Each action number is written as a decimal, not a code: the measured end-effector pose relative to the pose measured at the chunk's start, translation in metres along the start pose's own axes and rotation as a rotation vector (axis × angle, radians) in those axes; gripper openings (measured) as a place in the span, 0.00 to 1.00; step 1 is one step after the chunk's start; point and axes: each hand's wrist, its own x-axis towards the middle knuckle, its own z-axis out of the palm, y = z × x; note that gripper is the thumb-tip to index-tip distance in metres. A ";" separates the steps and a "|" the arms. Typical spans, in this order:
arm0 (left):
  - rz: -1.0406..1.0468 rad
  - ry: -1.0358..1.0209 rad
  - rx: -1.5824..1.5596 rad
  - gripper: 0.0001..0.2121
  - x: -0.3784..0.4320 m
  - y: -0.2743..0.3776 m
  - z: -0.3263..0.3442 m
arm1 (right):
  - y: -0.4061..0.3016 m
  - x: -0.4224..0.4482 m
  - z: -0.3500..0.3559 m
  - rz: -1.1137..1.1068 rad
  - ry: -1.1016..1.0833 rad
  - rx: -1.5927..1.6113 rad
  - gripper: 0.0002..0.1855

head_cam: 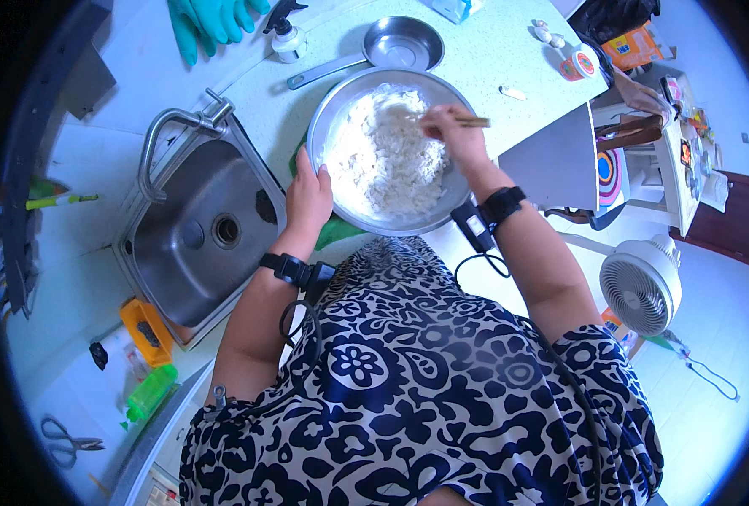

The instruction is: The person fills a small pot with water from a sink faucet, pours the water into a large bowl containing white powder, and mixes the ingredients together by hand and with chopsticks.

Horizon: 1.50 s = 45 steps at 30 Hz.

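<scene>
A wide stainless steel mixing bowl [458,190] is at the counter's front edge, close to my body. Inside it lies a white, lumpy flour mixture [390,158], loose and shaggy in texture. My left hand [311,196] grips the bowl's left side, with the thumb by the rim. Over the right part of the bowl, my right hand [455,134] is closed around wooden chopsticks [476,122]. Their upper ends stick out to the right, and their lower ends are blurred near the flour. A green cloth [336,231] shows partly from under the bowl.
Left of the bowl is a steel sink [191,221] with a curved faucet [153,145]. Behind the bowl stand a frying pan [406,43] and a spray bottle [288,43]. A paper cup [578,65] and garlic bulbs [546,35] sit far right. A fan [639,288] stands at right.
</scene>
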 end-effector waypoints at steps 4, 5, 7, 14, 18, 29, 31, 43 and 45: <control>0.000 -0.126 0.008 0.25 0.005 -0.003 -0.017 | -0.022 -0.013 -0.006 0.181 -0.153 -0.085 0.09; -0.001 -0.128 0.010 0.25 0.010 -0.008 -0.022 | -0.028 -0.011 -0.015 0.217 -0.152 -0.171 0.09; 0.011 -0.133 0.042 0.25 0.027 -0.016 -0.034 | -0.037 -0.001 -0.028 0.177 -0.027 -0.165 0.08; 0.425 -0.030 0.181 0.25 0.146 -0.011 -0.054 | 0.002 -0.008 0.030 0.191 -0.085 0.072 0.09; 0.519 -0.098 0.223 0.27 0.196 -0.008 -0.038 | -0.023 -0.012 0.009 0.210 -0.138 -0.163 0.09; 0.089 -0.797 -0.237 0.19 0.249 -0.015 -0.011 | 0.001 -0.033 0.029 0.277 -0.078 0.089 0.09; 0.038 -0.856 -0.233 0.16 0.247 -0.012 -0.011 | -0.007 -0.037 0.024 0.309 -0.066 0.081 0.10; 0.083 -0.758 -0.356 0.11 0.227 0.005 -0.038 | -0.006 -0.051 0.022 0.176 0.071 0.084 0.10; 0.113 -0.677 -0.325 0.10 0.219 0.014 -0.051 | -0.004 -0.058 0.029 0.157 0.018 0.086 0.10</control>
